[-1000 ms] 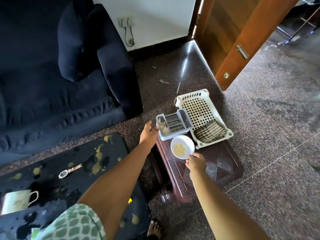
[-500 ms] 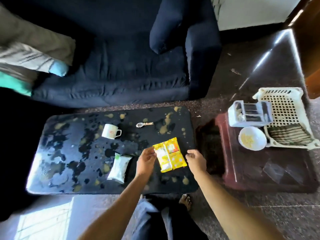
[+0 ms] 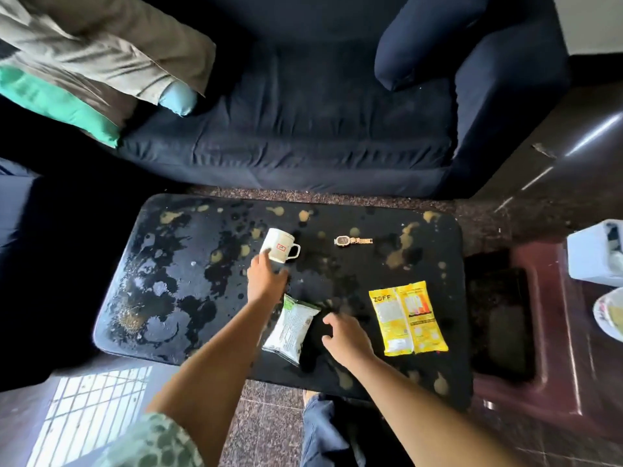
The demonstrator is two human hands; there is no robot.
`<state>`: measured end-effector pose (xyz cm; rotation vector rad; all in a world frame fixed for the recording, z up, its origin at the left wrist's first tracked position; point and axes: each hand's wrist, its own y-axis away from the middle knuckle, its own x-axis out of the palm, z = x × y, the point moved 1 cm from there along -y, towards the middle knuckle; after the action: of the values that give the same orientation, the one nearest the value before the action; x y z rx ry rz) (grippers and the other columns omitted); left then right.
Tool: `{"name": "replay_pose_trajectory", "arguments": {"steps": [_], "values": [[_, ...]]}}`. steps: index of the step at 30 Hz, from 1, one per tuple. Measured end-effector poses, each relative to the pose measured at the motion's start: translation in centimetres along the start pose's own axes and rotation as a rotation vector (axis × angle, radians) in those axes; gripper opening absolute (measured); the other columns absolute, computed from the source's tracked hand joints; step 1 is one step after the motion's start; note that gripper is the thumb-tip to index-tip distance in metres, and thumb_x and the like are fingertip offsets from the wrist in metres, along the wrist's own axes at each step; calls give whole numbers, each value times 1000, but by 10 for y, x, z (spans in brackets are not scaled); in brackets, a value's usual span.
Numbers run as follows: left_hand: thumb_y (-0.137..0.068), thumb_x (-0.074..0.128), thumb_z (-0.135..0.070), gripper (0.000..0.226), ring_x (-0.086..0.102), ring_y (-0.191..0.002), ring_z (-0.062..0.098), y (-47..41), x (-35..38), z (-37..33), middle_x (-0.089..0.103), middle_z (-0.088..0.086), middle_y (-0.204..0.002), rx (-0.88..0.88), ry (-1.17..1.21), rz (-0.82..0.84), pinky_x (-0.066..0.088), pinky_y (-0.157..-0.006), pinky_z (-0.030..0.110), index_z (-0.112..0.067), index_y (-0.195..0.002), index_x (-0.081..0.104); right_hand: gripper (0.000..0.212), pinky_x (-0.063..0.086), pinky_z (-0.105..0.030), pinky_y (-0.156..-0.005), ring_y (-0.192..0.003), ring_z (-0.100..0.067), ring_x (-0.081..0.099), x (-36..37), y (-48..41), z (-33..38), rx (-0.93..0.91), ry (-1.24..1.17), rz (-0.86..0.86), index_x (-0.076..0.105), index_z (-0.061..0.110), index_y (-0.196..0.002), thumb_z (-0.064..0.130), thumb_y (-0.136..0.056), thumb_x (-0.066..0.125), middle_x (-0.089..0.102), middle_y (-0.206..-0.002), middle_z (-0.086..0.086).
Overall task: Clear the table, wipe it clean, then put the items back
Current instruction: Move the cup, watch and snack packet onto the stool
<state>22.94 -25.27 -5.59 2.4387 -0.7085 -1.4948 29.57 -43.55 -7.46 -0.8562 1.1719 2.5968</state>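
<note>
Worktop point(image 3: 188, 298) sits by the sofa point(image 3: 303, 129), stained, carrying mug point(image 3: 278, 245), watch point(image 3: 352, 240), green-white packet point(image 3: 291, 328) and yellow packet point(image 3: 408, 318). Left hand point(image 3: 266, 281) is at the mug, fingers point(image 3: 261, 259) extended to its near wall, not wrapped round it. Right hand point(image 3: 347, 338) hovers beside the green-white packet, loosely curled, empty. Risks: a half grip on the mug's side could tip it and spill whatever's inside (can't see). Glossy packets could slip from my grasp or drag through the stains.
</note>
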Motion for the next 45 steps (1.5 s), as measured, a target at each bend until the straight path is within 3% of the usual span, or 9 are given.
{"name": "replay_pose_trajectory", "arguments": {"steps": [4, 8, 11, 14, 21, 30, 36, 42, 45], "values": [[-81, 69, -36, 84, 31, -133, 32, -55, -3, 1, 35, 12, -146, 2, -111, -18, 33, -105, 46, -15, -148, 22, 37, 45, -34, -91, -125, -23, 40, 19, -31, 30, -73, 192, -65, 49, 17, -124, 27, -89, 57, 45, -131, -2], [-72, 75, -49, 103, 34, -131, 32, -84, 1, 2, 41, 11, -143, 0, -215, 62, 35, -103, 46, -15, -149, 15, 65, 41, -38, -94, -125, -23, 39, 36, -50, 47, -66, 323, -55, 40, 19, -132, 46, -80, 67, 44, -134, -1], [-71, 76, -48, 90, 45, -124, 33, -95, 6, 7, 50, 13, -134, -37, -222, 95, 39, -100, 42, -10, -139, 31, 81, 37, -40, -96, -126, -23, 38, 43, -61, 55, -24, 400, -50, 34, 20, -137, 52, -74, 71, 43, -136, -3], [-72, 76, -44, 73, 50, -118, 31, -99, 10, 11, 54, 14, -126, -28, -212, 94, 41, -96, 39, -5, -125, 45, 77, 35, -41, -98, -125, -24, 39, 45, -68, 61, 2, 438, -39, 39, 19, -130, 53, -71, 74, 45, -133, -4], [-69, 80, -40, 77, 50, -116, 30, -99, 5, 15, 53, 15, -126, 12, -170, 130, 42, -97, 38, -3, -126, 44, 74, 33, -43, -98, -124, -26, 38, 42, -75, 67, 4, 476, 12, 45, 15, -125, 54, -69, 75, 46, -132, -7], [-64, 83, -29, 74, 52, -105, 23, -56, -13, 19, 53, 10, -116, 115, 61, 85, 45, -84, 32, -5, -123, 46, 67, 38, -36, -85, -111, -28, 55, 29, -51, 55, 71, 112, 170, 40, 15, -116, 45, -69, 78, 57, -123, -4], [-64, 85, -22, 70, 51, -96, 16, -3, -27, 7, 51, 1, -108, 130, 256, 125, 40, -75, 24, -10, -120, 44, 67, 41, -28, -74, -98, -20, 57, -18, -3, 22, 164, -169, 17, 44, 21, -121, 37, -68, 82, 58, -121, 0], [-54, 85, -30, 71, 56, -93, 15, 67, -2, -35, 57, -1, -105, 238, 365, 271, 41, -68, 15, -19, -111, 45, 81, 46, -34, -94, -120, -23, 52, -73, 54, -47, 307, -258, -91, 44, 13, -137, 41, -70, 80, 54, -135, -5], [-48, 79, -37, 70, 58, -88, 7, 104, 31, -66, 59, -8, -100, 308, 390, 358, 42, -69, 15, -23, -108, 46, 81, 44, -33, -95, -122, -24, 52, -105, 86, -93, 370, -277, -201, 46, 13, -137, 41, -69, 80, 54, -135, -7]]}}
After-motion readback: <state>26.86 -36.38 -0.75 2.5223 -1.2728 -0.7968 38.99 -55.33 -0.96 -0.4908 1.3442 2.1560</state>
